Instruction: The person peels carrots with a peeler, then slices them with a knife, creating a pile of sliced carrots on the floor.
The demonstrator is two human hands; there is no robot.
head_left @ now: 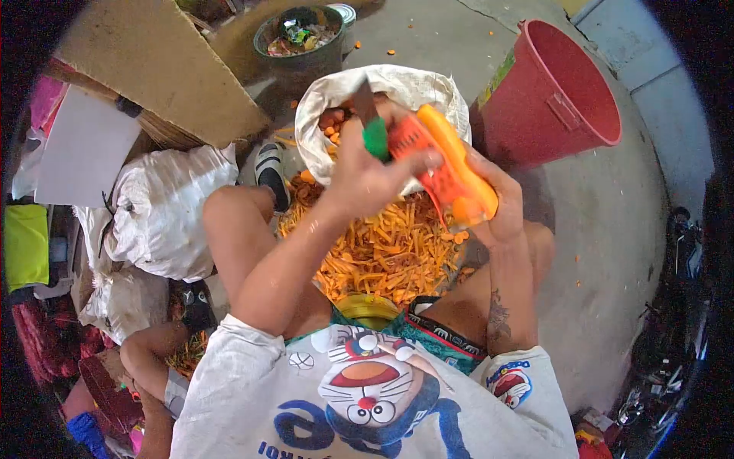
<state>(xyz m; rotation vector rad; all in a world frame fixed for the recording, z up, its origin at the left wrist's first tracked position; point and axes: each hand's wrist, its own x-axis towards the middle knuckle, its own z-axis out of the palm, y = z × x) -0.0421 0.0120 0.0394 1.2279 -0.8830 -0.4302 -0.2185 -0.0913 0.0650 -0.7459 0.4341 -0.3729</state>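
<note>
My left hand [367, 168] is closed around a knife [375, 126], its green handle in the fingers and its dark blade pointing up and away. The thumb of that hand lies across an orange-and-red object [451, 164] with dark slots or print on its red side; blur hides its exact kind. On the right, my right hand [501, 199] wraps round the same object's lower side. Beneath both hands spreads a heap of orange strips and peelings [382, 256]. Just beyond, an open white sack [321, 96] holds orange pieces.
A red bin [527, 115] stands at the far right, and a dark tub of rubbish [264, 46] at the back. Cardboard [160, 65] and stuffed white sacks [168, 206] crowd the left. Another person's leg [157, 356] is at lower left. Orange scraps dot the floor [589, 214].
</note>
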